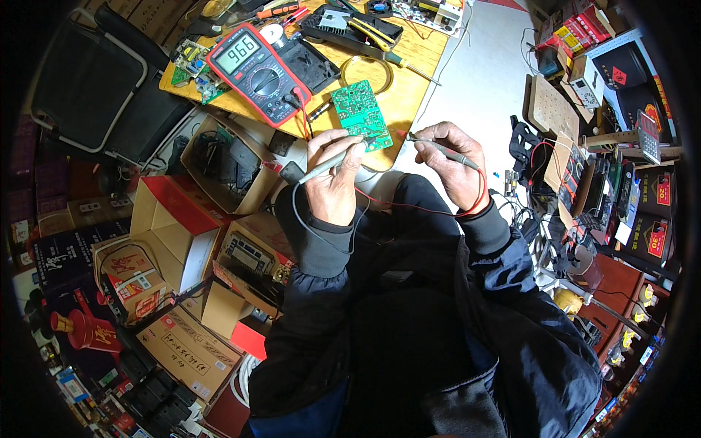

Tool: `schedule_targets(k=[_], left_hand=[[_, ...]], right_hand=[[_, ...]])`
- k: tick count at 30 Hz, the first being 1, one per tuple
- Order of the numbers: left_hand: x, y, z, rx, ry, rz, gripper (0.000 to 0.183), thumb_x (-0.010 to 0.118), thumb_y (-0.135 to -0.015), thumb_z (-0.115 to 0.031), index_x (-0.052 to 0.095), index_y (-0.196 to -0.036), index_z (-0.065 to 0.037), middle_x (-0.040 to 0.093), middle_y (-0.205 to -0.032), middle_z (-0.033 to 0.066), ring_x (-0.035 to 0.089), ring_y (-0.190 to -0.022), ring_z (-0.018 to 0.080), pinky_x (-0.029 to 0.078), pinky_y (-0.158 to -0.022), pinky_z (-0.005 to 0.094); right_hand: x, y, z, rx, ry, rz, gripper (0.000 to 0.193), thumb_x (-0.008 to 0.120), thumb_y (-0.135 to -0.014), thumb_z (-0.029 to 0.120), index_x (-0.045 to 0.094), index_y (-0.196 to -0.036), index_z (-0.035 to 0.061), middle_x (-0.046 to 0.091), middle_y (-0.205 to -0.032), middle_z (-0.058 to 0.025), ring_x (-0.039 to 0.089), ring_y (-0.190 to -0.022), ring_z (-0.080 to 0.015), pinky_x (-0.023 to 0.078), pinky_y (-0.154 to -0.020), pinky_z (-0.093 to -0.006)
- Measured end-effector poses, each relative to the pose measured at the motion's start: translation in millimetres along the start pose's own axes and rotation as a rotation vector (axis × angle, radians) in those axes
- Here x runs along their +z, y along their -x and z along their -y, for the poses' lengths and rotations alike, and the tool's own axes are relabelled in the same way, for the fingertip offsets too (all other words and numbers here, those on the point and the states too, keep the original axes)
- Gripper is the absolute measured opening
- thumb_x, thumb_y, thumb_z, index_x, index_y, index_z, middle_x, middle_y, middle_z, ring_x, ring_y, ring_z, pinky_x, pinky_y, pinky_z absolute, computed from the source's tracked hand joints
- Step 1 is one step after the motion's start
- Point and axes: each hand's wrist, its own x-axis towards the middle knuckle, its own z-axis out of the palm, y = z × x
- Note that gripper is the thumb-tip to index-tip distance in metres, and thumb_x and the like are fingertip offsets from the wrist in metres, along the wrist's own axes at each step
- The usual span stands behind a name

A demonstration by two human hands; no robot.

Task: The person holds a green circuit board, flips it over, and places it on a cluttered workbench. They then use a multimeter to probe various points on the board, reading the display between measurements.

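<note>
My left hand [332,182] is closed on a grey multimeter probe [321,169], its fingers at the lower edge of a green circuit board [358,106]. The board lies solder side up near the corner of the wooden table. To the right of it, apart from the board, my right hand [458,171] pinches a second multimeter probe [451,154], tip to the left. A red lead [420,210] trails from that probe. Beyond my left hand sits a red multimeter [259,77], its display lit. Whether the left probe's tip touches the board I cannot tell.
On the wooden table [412,95] are a coil of yellow wire [367,73], a black plastic housing [310,67], a screwdriver [409,67] and loose boards. Open cardboard boxes [157,226] and a black chair [95,80] stand at the left. Cables and electronics crowd the right.
</note>
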Motion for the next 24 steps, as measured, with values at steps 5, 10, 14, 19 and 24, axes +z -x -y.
schedule_targets(k=[5, 10, 14, 19, 24], left_hand=[[0.6, 0.3, -0.6, -0.02, 0.021, -0.003, 0.017, 0.071, -0.103, -0.009, 0.076, -0.116, 0.002, 0.062, -0.125, 0.01, 0.063, -0.112, 0.0189, 0.054, -0.099, 0.0343], [0.5, 0.0, -0.5, -0.017, 0.047, 0.003, 0.017, 0.071, -0.103, -0.008, 0.076, -0.116, 0.002, 0.062, -0.125, 0.0101, 0.063, -0.112, 0.0188, 0.054, -0.099, 0.0343], [1.0, -0.3, -2.2, -0.039, 0.057, -0.004, 0.017, 0.071, -0.103, -0.008, 0.076, -0.116, 0.002, 0.061, -0.126, 0.01, 0.063, -0.113, 0.0188, 0.054, -0.099, 0.0342], [1.2, -0.2, -3.5, -0.052, 0.082, -0.005, 0.017, 0.071, -0.103, -0.008, 0.076, -0.116, 0.002, 0.061, -0.126, 0.0098, 0.062, -0.113, 0.0185, 0.054, -0.099, 0.0339], [0.5, 0.0, -0.6, -0.022, 0.035, -0.003, 0.017, 0.071, -0.103, -0.009, 0.076, -0.116, 0.002, 0.061, -0.125, 0.0098, 0.062, -0.113, 0.0183, 0.054, -0.099, 0.0336]], right_hand=[[0.7, 0.2, 0.7, -0.001, -0.014, -0.002, 0.017, 0.071, -0.1, 0.006, 0.07, -0.113, -0.0053, 0.073, -0.098, -0.0088, 0.068, -0.085, -0.0135, 0.057, -0.08, -0.0285], [0.9, 0.9, 4.4, 0.017, -0.004, -0.004, 0.017, 0.069, -0.099, 0.005, 0.071, -0.113, -0.0051, 0.073, -0.096, -0.0069, 0.066, -0.085, -0.0111, 0.055, -0.079, -0.0267], [0.7, 0.5, 5.8, 0.019, 0.01, 0.001, 0.017, 0.069, -0.098, 0.005, 0.071, -0.112, -0.0049, 0.074, -0.097, -0.0066, 0.066, -0.086, -0.0107, 0.055, -0.081, -0.0266], [0.5, 0.1, 5.9, 0.026, 0.01, 0.003, 0.016, 0.069, -0.098, 0.004, 0.071, -0.111, -0.0042, 0.073, -0.097, -0.0054, 0.066, -0.089, -0.0099, 0.054, -0.082, -0.0261], [0.8, 0.6, 5.7, 0.022, 0.015, -0.001, 0.015, 0.07, -0.098, 0.003, 0.071, -0.11, -0.0041, 0.073, -0.097, -0.0049, 0.066, -0.09, -0.0098, 0.054, -0.082, -0.026]])
